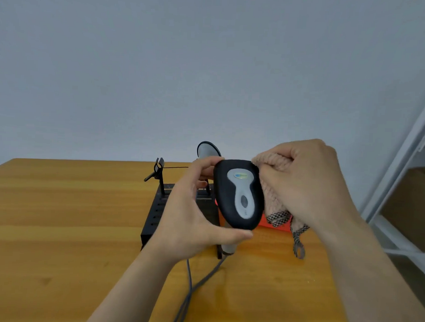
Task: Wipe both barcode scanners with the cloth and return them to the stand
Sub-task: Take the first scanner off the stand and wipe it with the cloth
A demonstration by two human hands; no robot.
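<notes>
A: Nearest entry?
B: Two grey cables [190,275], crossing the wooden tabletop [60,215] from the lower edge. One joins the handle end of the held unit.

A: Hands?
B: Left hand [193,208]: thumb under, fingers over the top, gripping a black-and-grey barcode scanner [239,193] raised above the tabletop, face toward the wearer. Right hand [309,183]: fingers curled round a bunched pink knitted cloth [275,199], check-trimmed, pressed against the scanner's right flank.

A: Step in hand?
B: By judgement, wiping of one scanner, side surface. Whether it is the first or the second of the pair cannot be told.

A: Next move calls for?
B: Likely a turn of the scanner in the left hand so the cloth meets the unwiped faces. After that, a lowering into the stand, with the cable kept free of the post.

A: Behind the hands?
B: Black stand [156,212], slotted base, a post with a clip [158,167] at its left. Second scanner [207,149]: grey head showing above the left fingers, apparently seated there, though its seat is hidden. An orange block [271,228] just beside the stand, partly covered by the cloth.

A: Surface and room?
B: Tabletop of warm striped wood. Plain pale wall [210,64] beyond. White shelving [395,162] at right, holding a cardboard box [412,206].
</notes>
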